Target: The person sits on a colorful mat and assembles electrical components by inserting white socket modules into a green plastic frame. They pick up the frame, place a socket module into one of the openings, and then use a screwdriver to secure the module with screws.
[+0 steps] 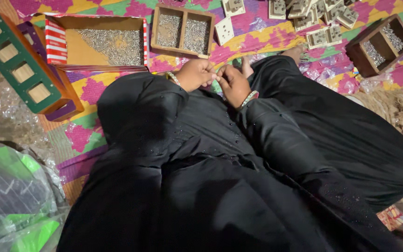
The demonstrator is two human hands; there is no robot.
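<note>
I sit on a colourful woven mat (117, 7) in black clothing. My left hand (196, 73) and my right hand (233, 85) meet over my lap, fingers curled and fingertips touching each other. Something small may be pinched between them, but it is too small to see. Both wrists carry beaded bangles. Just beyond my hands stands a wooden two-compartment tray (183, 12) filled with small metal screws. A bare foot (296, 52) shows past my right knee.
A cardboard box (78, 51) of screws with a red-striped flap lies far left. A green-faced wooden frame (10, 58) sits at the left edge. White electrical socket parts (323, 36) are heaped far right beside another wooden tray (357, 58) of screws. Plastic bags (12, 200) lie near left.
</note>
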